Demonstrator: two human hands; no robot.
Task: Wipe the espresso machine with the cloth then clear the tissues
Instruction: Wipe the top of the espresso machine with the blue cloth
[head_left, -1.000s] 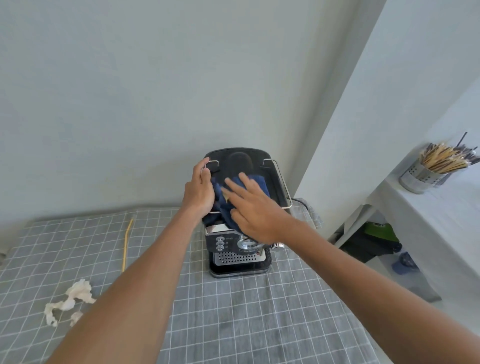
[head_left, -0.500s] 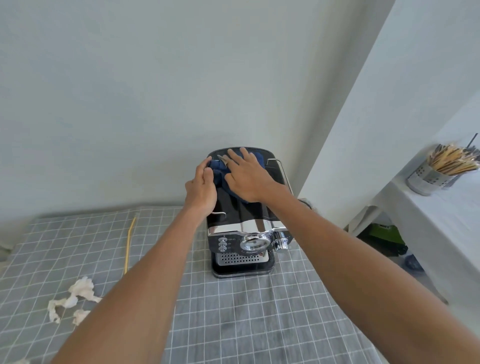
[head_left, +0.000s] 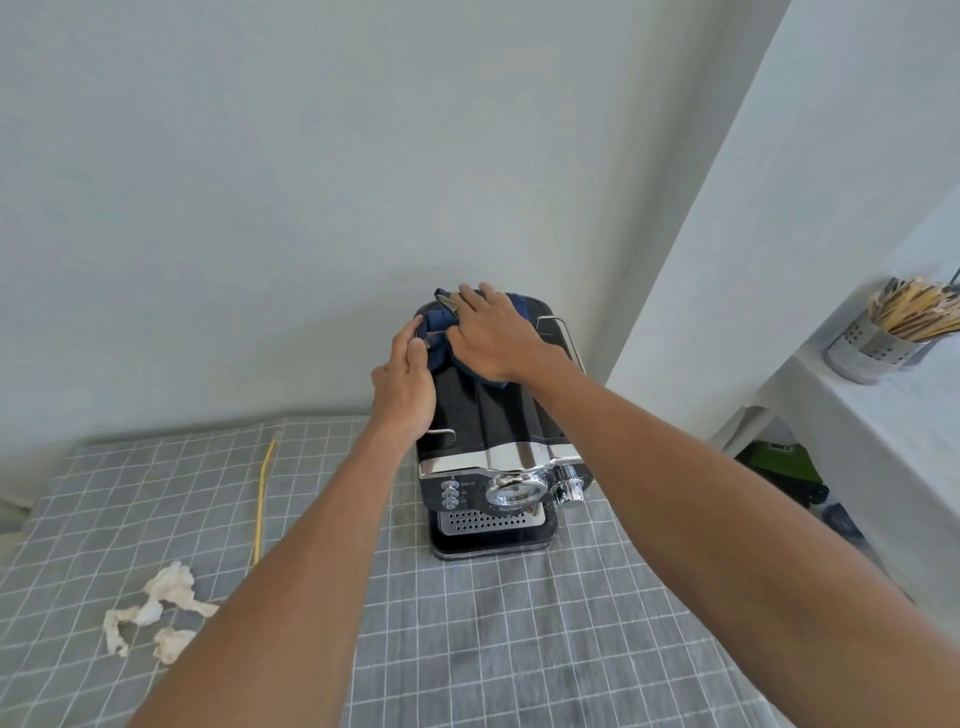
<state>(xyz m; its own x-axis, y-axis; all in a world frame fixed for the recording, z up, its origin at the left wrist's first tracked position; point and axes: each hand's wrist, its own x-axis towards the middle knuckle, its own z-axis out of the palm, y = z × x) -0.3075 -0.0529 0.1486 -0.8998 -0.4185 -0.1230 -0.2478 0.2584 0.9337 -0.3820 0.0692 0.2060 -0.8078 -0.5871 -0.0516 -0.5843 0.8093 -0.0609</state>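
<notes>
Close to me, down on my left, the white tissues (head_left: 156, 608) lie crumpled on the grey checked tablecloth (head_left: 493, 639) — a few scrunched bits, well apart from the machine. A thin yellow stick (head_left: 263, 499) lies on the cloth past them. Farther out stands the espresso machine (head_left: 498, 457), black and shiny silver, with its buttons and round dial facing me. My left hand (head_left: 404, 387) rests on its left side by the top rail, fingers pointing away from me and only a little bent, touching the edge. I cannot tell if they hold the rail. My right hand (head_left: 491, 335) lies flat at the far back of the machine's top, fingers straight and spread, pressing down the blue cloth (head_left: 441, 348) — it bunches out under my palm. Off to the right, a metal cup of wooden sticks (head_left: 883, 332) sits on a white shelf (head_left: 893, 415).
</notes>
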